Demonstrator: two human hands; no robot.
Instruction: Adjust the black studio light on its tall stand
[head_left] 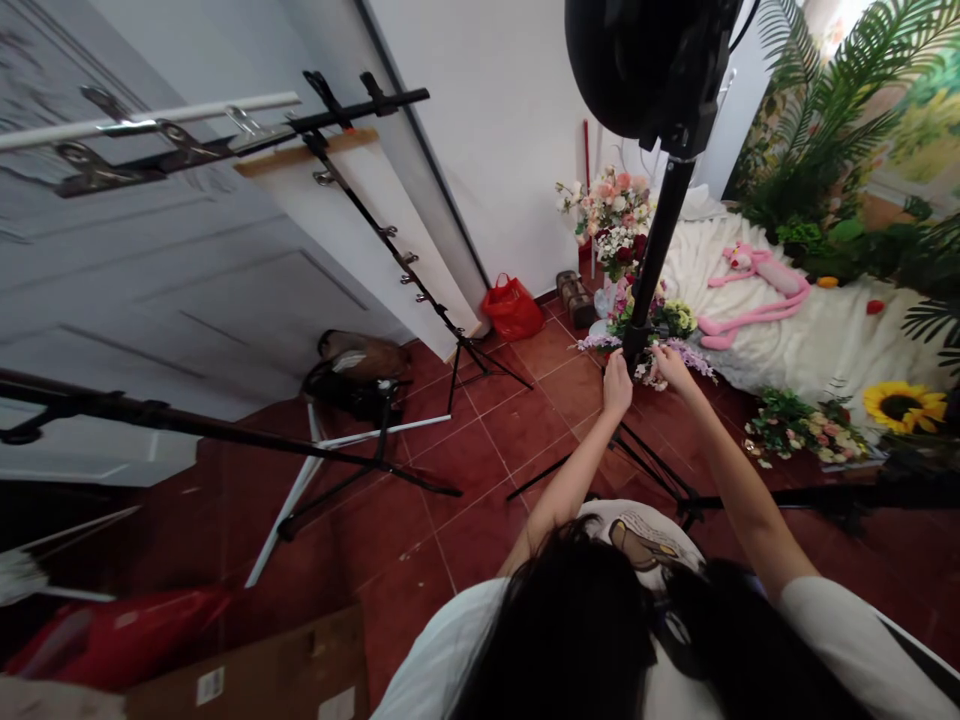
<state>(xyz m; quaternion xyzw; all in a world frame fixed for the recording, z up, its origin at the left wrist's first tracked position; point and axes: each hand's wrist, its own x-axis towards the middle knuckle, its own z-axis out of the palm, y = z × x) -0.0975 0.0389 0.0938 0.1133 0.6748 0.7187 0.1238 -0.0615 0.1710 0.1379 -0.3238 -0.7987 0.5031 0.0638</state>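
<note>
A black light stand (663, 240) rises in front of me with a large dark lamp head (645, 60) on top. My left hand (618, 386) is closed around the left side of the stand's collar (637, 340). On the other side, my right hand (673, 366) has its fingers pinched together at a small knob (660, 329) by the collar; the fingertips are partly hidden. Below my forearms the stand's legs (649, 455) spread over the tiles. Artificial flowers (626, 295) lie just behind the collar.
To the left stands a backdrop stand (360, 190) with clips and a white sheet. A red bag (512, 308) sits by the wall. Right, a pink plush toy (772, 275) lies on cream fabric near a sunflower (904, 407). A cardboard box (285, 670) is at lower left.
</note>
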